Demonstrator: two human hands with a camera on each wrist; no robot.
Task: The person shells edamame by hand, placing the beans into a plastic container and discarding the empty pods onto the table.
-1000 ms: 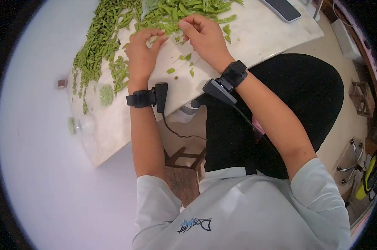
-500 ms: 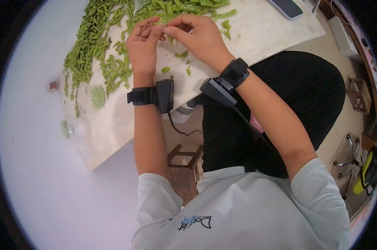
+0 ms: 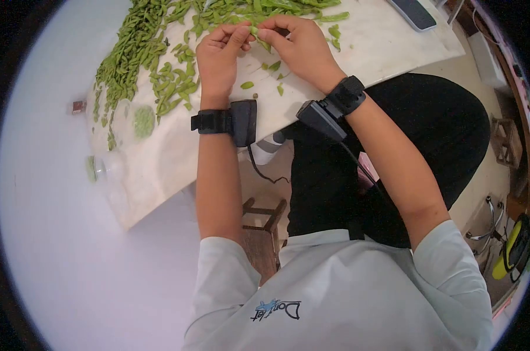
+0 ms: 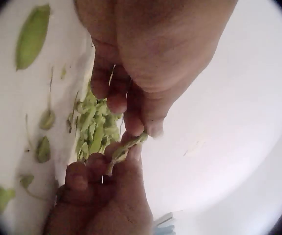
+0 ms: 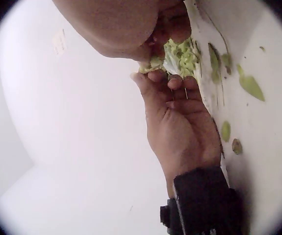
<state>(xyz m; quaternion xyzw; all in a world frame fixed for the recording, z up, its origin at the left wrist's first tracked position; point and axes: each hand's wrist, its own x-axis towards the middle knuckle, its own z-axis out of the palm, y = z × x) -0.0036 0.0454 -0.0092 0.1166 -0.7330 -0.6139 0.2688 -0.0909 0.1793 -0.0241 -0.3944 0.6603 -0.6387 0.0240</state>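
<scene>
In the head view the left hand [image 3: 218, 61] and the right hand [image 3: 306, 50] meet fingertip to fingertip over the front of the pods. Between them is a small green pod [image 3: 254, 30]. The left wrist view shows this pod [image 4: 126, 149] pinched by thumb and finger of both the left hand [image 4: 151, 54] and the right hand [image 4: 107, 200]. In the right wrist view, the pod [image 5: 151, 66] spans the thumb tips, its far end partly hidden by fingers. Behind the hands lies a pile of green pods [image 3: 121, 67].
Loose pods and scraps [image 3: 247, 85] lie on the pale table [image 3: 159, 181] near the wrists. A phone [image 3: 414, 13] lies at the far right, and clear containers with green contents [image 3: 143, 121] stand at the left. Below the table edge are a bottle [image 3: 269, 146] and a wooden stool [image 3: 259, 245].
Both hands, apart a second ago, have come together at the fingertips and now pinch a pod between them. The head view has shifted slightly.
</scene>
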